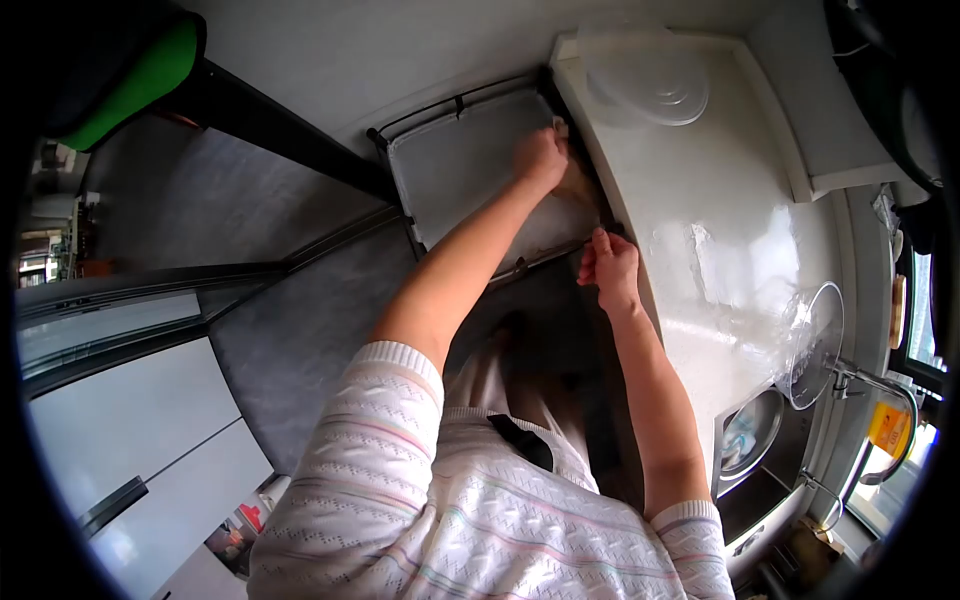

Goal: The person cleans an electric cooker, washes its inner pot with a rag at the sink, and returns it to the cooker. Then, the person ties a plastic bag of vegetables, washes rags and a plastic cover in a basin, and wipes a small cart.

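Observation:
A rack or cart with a dark frame and a pale, translucent sheet over its top (455,165) stands against the wall, beside the counter. My left hand (541,160) is closed at the sheet's right side, with a bit of pale material showing at its fingertips. At the rack's near right corner, my right hand (610,266) has its fingers pinched together. What sits between those fingers is too small to make out. The sheet's right edge runs between my two hands.
To the right is a pale counter (690,200) with a clear plastic lid (665,90) at its far end. A glass lid (812,345) stands near the sink (770,490), which holds a metal bowl (750,435). White cabinets (150,440) are at lower left.

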Available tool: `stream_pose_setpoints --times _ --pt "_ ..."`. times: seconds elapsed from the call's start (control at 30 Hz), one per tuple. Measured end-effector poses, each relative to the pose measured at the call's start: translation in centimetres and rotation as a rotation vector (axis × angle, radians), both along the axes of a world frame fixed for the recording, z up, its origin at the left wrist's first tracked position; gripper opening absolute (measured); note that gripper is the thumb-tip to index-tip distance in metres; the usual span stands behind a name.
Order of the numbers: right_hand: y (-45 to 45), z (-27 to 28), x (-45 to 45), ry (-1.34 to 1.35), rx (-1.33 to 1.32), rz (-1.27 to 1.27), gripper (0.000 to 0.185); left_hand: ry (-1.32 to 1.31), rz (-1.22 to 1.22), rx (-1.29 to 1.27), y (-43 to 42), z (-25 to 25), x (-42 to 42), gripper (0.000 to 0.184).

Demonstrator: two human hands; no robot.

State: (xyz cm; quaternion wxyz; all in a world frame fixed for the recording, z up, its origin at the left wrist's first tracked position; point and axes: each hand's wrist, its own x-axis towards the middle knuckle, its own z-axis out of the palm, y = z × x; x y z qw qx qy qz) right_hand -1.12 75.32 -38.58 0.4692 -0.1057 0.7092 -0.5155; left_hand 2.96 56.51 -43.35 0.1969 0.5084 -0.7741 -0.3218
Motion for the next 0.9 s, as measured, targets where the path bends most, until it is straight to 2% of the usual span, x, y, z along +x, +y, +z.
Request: stream_pose_setpoints --times 0.1,0.13,0.23,0.37,0.4,0.5,0.6,0.7,0.8,0.9 --pt "-0.2 0.1 0.1 0.004 -0.003 -0.002 0.032 -0.124 -0.157 -0.483 -1.8 -0.7 0.9 0.034" --pt "-0.2 0.1 0.1 -0.001 -0.006 -0.002 0.032 -0.385 -0.276 -0.381 -1.8 -1.2 1.1 0.043" --pt "-0.2 0.1 0.0 0.013 -0.009 0.006 0.033 -0.393 -0.235 -0.514 -3.3 -1.8 0.7 0.040" --pt "0.1 -0.1 -0.1 0.025 -0.028 0.017 0.033 -0.570 -0.438 -0.230 -4.2 3.8 3.7 0.037" --pt "0.0 -0.1 -0.1 0.020 -0.029 0.011 0.033 -0.538 -0.440 -0.330 -4.1 2.4 5.4 0.035" --pt "-0.2 -0.2 0.2 0.004 -0.042 -0.007 0.034 -0.512 -0.476 -0.377 -2.0 1.6 9.8 0.035" --pt "-0.1 -0.1 0.1 0.027 -0.042 0.006 0.034 -0.408 -0.432 -0.404 -2.0 1.5 8.9 0.033" --pt "-0.1 -0.1 0.1 0.044 -0.026 0.011 0.034 -0.589 -0.460 -0.329 -4.7 2.8 4.4 0.039" --pt "-0.1 0.0 0.3 0.050 -0.009 0.012 0.034 -0.592 -0.433 -0.295 -5.0 2.8 2.7 0.035" --pt "0.0 0.0 0.3 0.042 -0.002 0.017 0.034 -0.686 -0.576 -0.302 -3.4 3.8 3.4 0.032"
